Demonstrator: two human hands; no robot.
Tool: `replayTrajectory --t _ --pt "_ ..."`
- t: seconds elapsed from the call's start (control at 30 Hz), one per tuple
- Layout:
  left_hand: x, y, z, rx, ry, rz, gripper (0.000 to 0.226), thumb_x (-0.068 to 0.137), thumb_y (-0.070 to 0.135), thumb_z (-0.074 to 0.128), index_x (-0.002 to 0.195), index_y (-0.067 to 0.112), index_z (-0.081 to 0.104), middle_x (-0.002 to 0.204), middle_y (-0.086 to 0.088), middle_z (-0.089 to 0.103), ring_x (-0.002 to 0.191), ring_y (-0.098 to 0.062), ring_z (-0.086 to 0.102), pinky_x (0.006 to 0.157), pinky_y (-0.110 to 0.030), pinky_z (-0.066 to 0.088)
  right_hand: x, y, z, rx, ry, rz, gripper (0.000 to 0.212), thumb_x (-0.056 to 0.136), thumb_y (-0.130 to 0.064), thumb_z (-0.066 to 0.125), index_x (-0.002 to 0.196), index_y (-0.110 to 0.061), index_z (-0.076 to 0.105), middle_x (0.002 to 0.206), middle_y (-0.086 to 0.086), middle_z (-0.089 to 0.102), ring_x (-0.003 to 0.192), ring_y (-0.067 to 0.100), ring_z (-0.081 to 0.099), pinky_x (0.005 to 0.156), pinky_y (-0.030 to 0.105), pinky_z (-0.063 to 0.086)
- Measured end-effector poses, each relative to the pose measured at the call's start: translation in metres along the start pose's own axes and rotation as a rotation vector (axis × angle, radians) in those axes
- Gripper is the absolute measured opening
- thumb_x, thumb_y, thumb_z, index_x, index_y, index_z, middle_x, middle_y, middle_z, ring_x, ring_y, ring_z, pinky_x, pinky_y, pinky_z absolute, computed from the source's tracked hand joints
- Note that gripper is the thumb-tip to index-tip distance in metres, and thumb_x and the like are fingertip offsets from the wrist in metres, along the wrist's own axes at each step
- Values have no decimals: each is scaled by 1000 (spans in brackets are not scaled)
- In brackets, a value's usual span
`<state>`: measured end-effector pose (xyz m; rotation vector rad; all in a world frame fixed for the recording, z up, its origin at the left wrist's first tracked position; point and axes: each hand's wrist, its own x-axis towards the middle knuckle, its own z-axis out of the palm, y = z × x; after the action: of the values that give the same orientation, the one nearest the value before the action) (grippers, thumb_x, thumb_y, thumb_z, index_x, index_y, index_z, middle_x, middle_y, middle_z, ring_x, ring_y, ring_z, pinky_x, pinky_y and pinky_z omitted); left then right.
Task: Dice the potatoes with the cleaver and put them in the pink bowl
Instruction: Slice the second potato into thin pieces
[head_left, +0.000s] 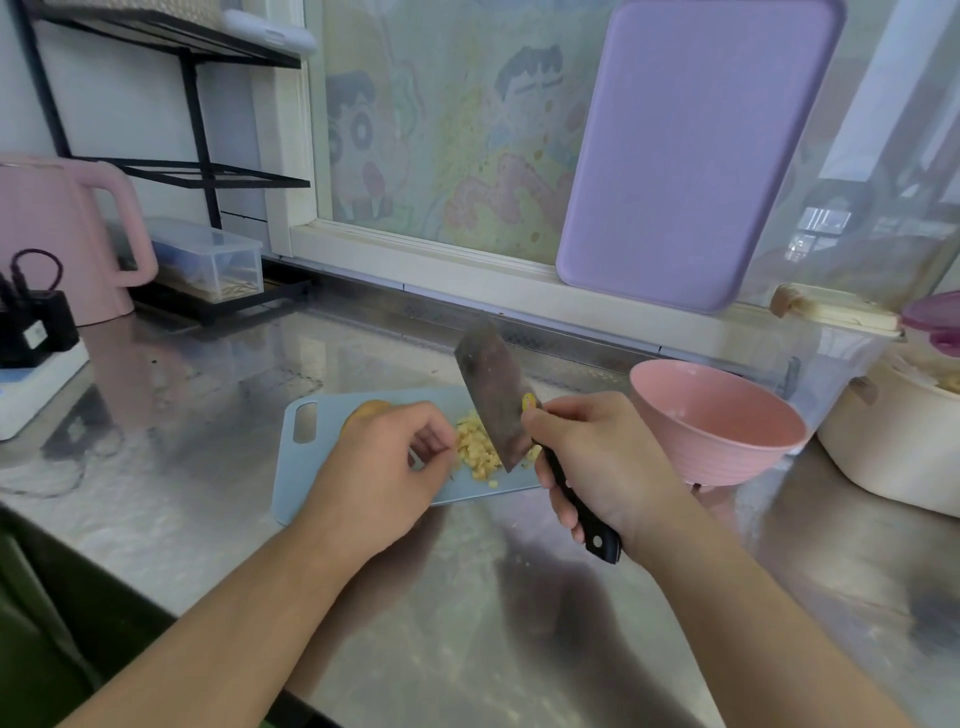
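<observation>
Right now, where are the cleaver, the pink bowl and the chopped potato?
cleaver (491, 395): head view, flat of blade.
pink bowl (675, 371): head view, far rim.
diced potato (475, 449): head view, middle of pile.

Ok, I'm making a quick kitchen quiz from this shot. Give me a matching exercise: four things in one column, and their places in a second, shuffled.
Things:
1. cleaver
2. diced potato
3. pink bowl
4. purple board

Places:
A. leaning upright against the window
B. piled on the blue cutting board
C. on the counter, right of the blue cutting board
D. gripped by the handle in the right hand

Pairs: 1-D, 2-B, 3-C, 4-A
</observation>
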<state>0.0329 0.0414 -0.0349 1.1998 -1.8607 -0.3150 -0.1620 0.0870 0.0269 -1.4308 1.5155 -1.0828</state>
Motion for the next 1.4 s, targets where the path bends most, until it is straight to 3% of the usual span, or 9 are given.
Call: replayTrajectory --t 0.17,0.3,0.4,0.53,0.67,0.87,1.07,1.23,1.4 --pt "2 2 -1 -80 102 -121 17 96 21 70 82 30 68 76 19 67 73 -5 63 61 -15 47 1 -1 3 -714 100 -350 34 90 -36 57 68 -10 54 52 2 49 48 21 44 47 33 41" --pt "1 2 -4 -120 219 -143 21 101 24 62 81 28 65 71 11 65 67 -11 60 59 -19 43 0 1 0 -930 85 -431 32 89 -39 50 68 -15 53 60 2 56 54 19 52 46 31 36" --pt "1 8 -11 -100 302 -1 18 97 11 62 87 25 66 84 12 63 80 -8 58 70 -15 43 -1 1 -2 -1019 45 -502 27 91 -38 51 76 -17 59 64 0 59 60 19 52 46 30 31" --pt "11 17 -16 22 148 204 17 92 13 54 86 24 65 89 16 59 96 -7 55 83 -21 41 -1 1 -2 -1061 -12 -555 25 90 -40 55 76 -19 54 62 0 54 64 21 51 47 33 31" --pt "40 24 -13 148 -229 39 26 93 13 49 79 26 67 86 12 63 91 -7 56 80 -34 46 -1 2 -3 -1068 -16 -599 26 89 -39 55 76 -17 55 59 3 53 60 21 50 47 34 31" --pt "76 39 -5 290 -534 -83 32 98 20 46 92 29 76 103 10 73 99 -13 63 90 -35 52 0 3 -8 -1022 -61 -558 25 91 -41 56 101 -29 75 58 1 55 57 19 54 49 31 38" --pt "80 44 -4 55 -349 -105 36 88 6 51 76 28 77 82 12 75 85 -11 70 80 -34 57 2 3 -12 -1002 -66 -552 21 89 -40 56 86 -25 72 61 2 60 58 17 55 49 32 38" --pt "80 51 -3 135 -612 -58 42 91 9 52 65 34 73 74 21 72 76 3 62 69 -23 44 0 1 -15 -1017 -102 -560 22 89 -38 61 70 -29 57 53 0 49 53 15 48 48 28 27" --pt "82 45 -2 78 -548 -85 43 91 3 50 87 32 81 92 18 77 95 -2 69 90 -28 54 -2 0 -17 -975 -116 -533 23 88 -38 64 66 -34 58 51 -2 47 51 13 45 48 26 29"
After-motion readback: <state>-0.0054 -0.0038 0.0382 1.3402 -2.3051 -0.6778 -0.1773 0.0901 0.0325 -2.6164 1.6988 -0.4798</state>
